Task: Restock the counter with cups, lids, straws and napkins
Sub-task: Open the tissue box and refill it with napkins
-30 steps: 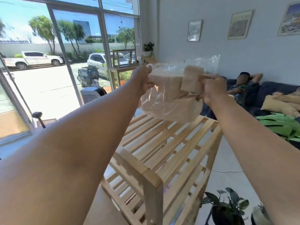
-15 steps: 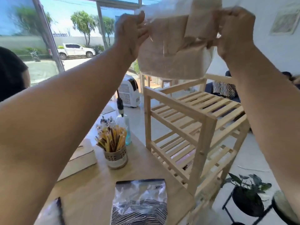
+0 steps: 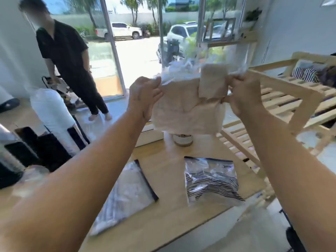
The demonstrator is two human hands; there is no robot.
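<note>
- Upper left of the frame: a person in black (image 3: 67,57) stands by the window, well apart from the work.
- Left of centre: the left hand (image 3: 143,95), fingers curled, pinches the left top edge of a clear bag (image 3: 181,73).
- Centre: the bag hangs in the air between both hands, above the table (image 3: 169,155). Inside is a stack of beige napkins (image 3: 183,110), with one smaller fold riding high at the right.
- Lower centre: a pale zip bag (image 3: 127,195) and a striped zip bag (image 3: 211,179) lie flat on the table. A holder (image 3: 182,140) stands behind the held bag, mostly hidden.
- Right of centre: the right hand (image 3: 245,93) grips the bag's right top edge, fingers closed on the plastic. Whether it also catches a napkin cannot be told.
- The step appears to be opening the bag's mouth. It would go best with both edges pulled apart evenly, the mouth kept upward so the stack cannot slide out, and the bag held low over the table.
- Right edge: a slatted wooden rack (image 3: 283,95) stands just beside the table.
</note>
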